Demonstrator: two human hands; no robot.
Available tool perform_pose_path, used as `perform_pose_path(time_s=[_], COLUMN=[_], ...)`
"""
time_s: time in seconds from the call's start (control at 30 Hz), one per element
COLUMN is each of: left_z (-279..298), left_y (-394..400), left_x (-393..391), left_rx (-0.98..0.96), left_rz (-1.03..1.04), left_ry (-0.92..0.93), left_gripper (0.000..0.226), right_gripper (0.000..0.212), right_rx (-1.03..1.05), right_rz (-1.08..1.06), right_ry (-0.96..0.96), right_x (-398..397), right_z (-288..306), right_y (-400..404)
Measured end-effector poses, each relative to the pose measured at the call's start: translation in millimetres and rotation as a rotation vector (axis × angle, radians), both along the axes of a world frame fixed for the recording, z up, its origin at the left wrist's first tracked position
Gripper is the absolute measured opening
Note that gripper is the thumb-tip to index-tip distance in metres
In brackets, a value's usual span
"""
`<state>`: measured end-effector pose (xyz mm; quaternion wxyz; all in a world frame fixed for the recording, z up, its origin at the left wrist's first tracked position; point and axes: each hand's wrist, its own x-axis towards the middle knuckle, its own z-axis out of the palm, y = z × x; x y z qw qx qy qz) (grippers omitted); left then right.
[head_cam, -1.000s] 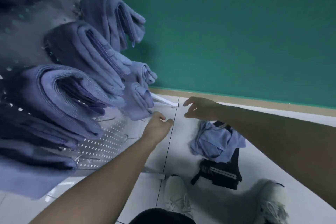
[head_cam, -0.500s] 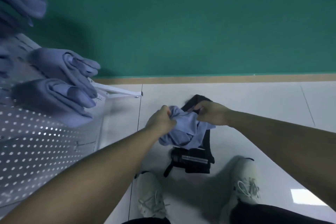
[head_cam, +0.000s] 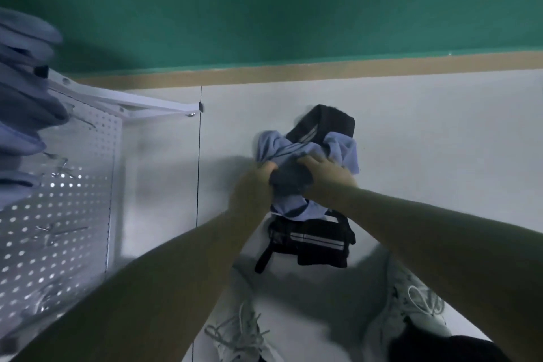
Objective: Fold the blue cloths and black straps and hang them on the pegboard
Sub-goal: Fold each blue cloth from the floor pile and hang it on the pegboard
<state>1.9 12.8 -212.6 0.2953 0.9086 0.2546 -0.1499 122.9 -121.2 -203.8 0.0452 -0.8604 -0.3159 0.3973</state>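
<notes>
I see both hands, left hand (head_cam: 255, 185) and right hand (head_cam: 326, 176), fingers clenched on the blue cloth (head_cam: 293, 147) bunched over the black straps (head_cam: 311, 239) on the floor; I'd lift it free, then find corners.

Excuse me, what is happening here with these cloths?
A person bends over a pile on the floor. Both the left hand and the right hand grip a crumpled blue cloth lying on black straps. Folded cloths hang on the pegboard at left.
</notes>
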Motion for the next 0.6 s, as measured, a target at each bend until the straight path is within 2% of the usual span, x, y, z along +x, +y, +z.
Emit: perform_pose_path(time_s=[0.07,0.13,0.2,0.27,0.37,0.5,0.6], left_z=[-1.3,-0.8,12.4,29.6,59.1,105.3,149.4], left_y=[2.0,2.4,3.6,5.2,6.9,6.1,3.5], left_x=[-3.2,-3.9,1.6,7.9,16.9,25.4,32.0], left_rx=[0.002,-0.065,-0.129,-0.231,-0.355,-0.335,-0.35], left_rz=[0.024,0.025,-0.031,-0.011,0.134,0.277,0.333], left_ry=[-0.04,-0.092,-0.111,-0.116,-0.153,-0.178,-0.245], left_gripper=[0.025,0.024,0.018,0.016,0.015,0.018,0.01], right_gripper=[0.057,0.04,0.025,0.023,0.022,0.015,0.01], right_rx=[0.006,0.028,0.065,0.11,0.28,0.457,0.526], right_rz=[0.028,0.001,-0.091,-0.145,-0.277,-0.529,-0.614], right_ry=[-0.104,-0.133,-0.08,-0.039,0.045,0.22,0.292], right_x=[-3.0,-4.3,-2.8,0.7,11.5,26.9,34.2], right_z=[-3.2,-0.4,6.6,18.3,42.5,94.9,140.9], right_y=[-2.2,-4.4,-5.2,-6.9,-11.4,-10.3,-10.9])
